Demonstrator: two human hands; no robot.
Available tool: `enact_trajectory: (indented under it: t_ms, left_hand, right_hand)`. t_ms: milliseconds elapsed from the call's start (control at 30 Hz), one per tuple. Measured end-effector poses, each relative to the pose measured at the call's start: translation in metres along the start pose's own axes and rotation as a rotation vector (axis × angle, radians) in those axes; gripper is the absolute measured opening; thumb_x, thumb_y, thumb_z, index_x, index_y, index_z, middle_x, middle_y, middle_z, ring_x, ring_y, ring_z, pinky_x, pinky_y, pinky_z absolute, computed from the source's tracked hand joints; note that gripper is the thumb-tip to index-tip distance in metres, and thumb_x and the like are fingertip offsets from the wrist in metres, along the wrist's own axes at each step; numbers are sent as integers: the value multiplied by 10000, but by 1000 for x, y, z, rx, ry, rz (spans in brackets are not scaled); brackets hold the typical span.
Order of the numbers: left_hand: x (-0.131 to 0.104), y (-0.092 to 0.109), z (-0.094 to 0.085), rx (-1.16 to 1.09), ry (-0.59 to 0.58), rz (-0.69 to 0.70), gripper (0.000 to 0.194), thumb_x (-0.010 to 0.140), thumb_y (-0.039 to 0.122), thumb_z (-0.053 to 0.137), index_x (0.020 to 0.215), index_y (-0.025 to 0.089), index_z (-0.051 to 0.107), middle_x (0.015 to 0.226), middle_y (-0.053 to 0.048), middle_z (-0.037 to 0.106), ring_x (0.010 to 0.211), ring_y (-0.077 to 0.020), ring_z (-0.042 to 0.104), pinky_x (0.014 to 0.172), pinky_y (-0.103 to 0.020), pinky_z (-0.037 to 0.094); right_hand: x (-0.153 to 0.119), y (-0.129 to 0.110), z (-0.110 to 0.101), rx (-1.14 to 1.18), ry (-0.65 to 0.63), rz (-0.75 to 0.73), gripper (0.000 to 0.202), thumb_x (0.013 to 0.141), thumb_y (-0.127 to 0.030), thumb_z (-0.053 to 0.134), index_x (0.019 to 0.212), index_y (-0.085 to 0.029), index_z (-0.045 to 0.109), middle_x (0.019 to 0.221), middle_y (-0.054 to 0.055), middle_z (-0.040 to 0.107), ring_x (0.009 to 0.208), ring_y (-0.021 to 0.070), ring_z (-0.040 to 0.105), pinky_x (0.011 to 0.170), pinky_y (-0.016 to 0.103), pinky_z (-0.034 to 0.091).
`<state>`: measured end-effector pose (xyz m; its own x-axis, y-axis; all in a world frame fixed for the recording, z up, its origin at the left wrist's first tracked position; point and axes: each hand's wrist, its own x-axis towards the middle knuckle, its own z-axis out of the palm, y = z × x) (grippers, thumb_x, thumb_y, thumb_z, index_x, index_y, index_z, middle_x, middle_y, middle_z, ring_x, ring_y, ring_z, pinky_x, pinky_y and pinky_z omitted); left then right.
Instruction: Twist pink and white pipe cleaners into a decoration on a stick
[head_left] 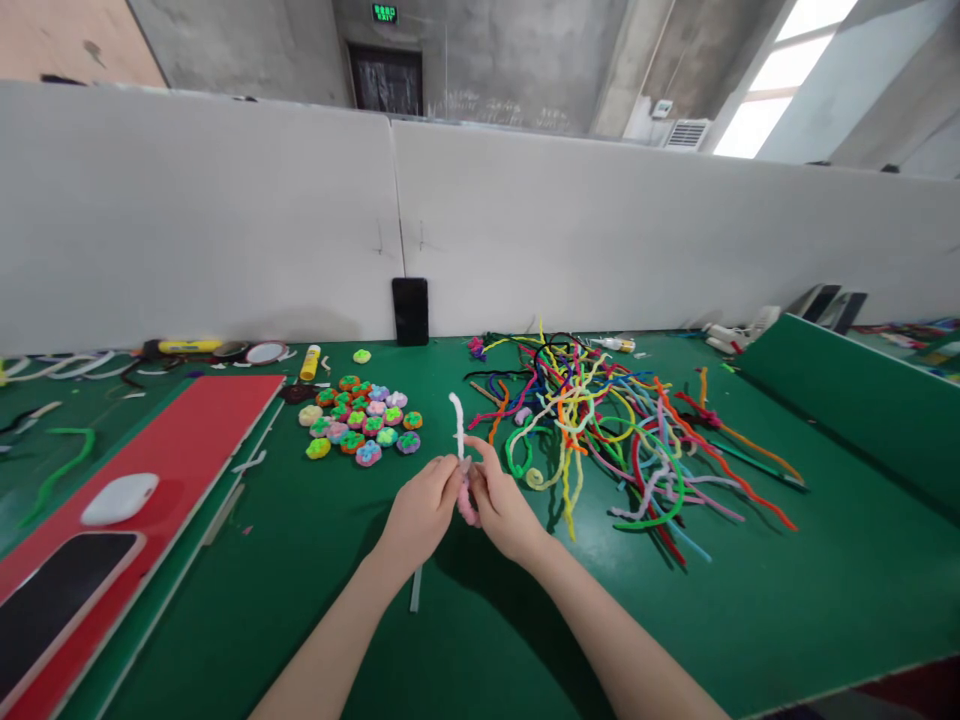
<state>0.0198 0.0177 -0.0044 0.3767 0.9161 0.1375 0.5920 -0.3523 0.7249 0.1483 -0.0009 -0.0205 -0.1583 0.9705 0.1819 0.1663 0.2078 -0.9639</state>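
My left hand (425, 503) and my right hand (501, 500) meet over the middle of the green table, fingertips close together. Between them is a fuzzy pipe cleaner; its white end (458, 418) sticks up above the fingers, and a pink pipe cleaner (468, 503) hangs in a curve below. Both hands are closed in a pinch on these stems. Where the white and pink parts meet is hidden by my fingers. Beyond my left hand lies a cluster of small multicoloured fuzzy flowers (367, 418). A tangled heap of pipe cleaners (592, 410) lies beyond my right hand.
A red board (180, 450) at left carries a white case (120, 499) and a phone (64, 590). A black phone (410, 311) leans on the white partition (225, 220). A glue stick (310, 362) stands near the flowers. A green panel (855, 410) rises at right.
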Motion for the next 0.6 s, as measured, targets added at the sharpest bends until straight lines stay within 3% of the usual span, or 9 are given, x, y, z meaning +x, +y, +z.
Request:
enact_trajectory:
  t_ms: [333,600]
  left_hand:
    - [1,-2,5,-142,-70,-8,320,874,361,252,623,201,371,552,39,423,545,-123,425,536,-233,303]
    - [2,-7,1,-142,-94,11,268,862,310,283,660,192,414,606,32,470,570,-117,443,536,-223,310]
  right_hand:
    - [-3,0,6,-4,55,73,332,888,-281,276,1206,-205,334,473,-56,479,395,103,444,422,198,374]
    - [1,1,4,117,22,178,415,876,-464,235,1149,-207,415,436,-56,476,351,103,453,327,182,400]
